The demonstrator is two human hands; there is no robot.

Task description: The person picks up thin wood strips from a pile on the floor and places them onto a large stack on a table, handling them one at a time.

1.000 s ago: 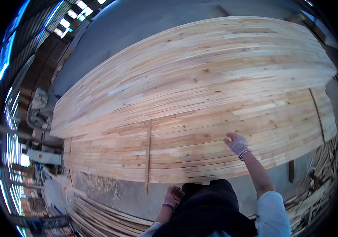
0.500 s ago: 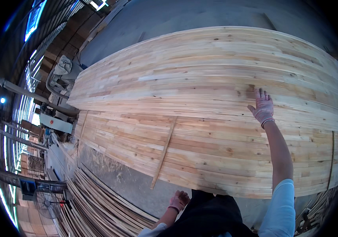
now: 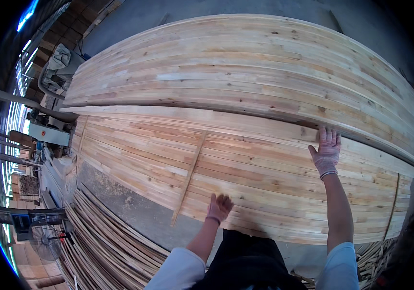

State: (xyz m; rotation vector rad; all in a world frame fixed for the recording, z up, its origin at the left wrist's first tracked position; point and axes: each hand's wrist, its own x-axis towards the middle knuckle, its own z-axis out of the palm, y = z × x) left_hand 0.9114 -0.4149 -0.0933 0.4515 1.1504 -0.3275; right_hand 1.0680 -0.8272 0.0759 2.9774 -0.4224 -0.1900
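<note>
My right hand (image 3: 329, 150), in a light work glove, lies open on a long pale board (image 3: 265, 126), with its fingertips at the far edge. A dark gap parts this board from the wide layer of knotty boards (image 3: 207, 58) behind it. Closer to me, a lower layer of boards (image 3: 265, 183) has thin wooden sticks lying across it, one near the middle (image 3: 190, 176) and another at the right (image 3: 393, 205). Over the near edge of that layer hovers my left hand (image 3: 220, 209), also gloved, its fingers apart and slightly bent, holding nothing.
Long thin wood strips (image 3: 115, 237) lie heaped on the floor at lower left, beside a standing fan (image 3: 46, 239). A machine with a pale panel (image 3: 49, 134) stands beyond the boards' left end. More loose strips (image 3: 373, 258) lie at lower right.
A board has come away from the far layer toward me, opening a dark gap. My right hand moved nearer with it. My left hand rose from beside my body to over the near boards.
</note>
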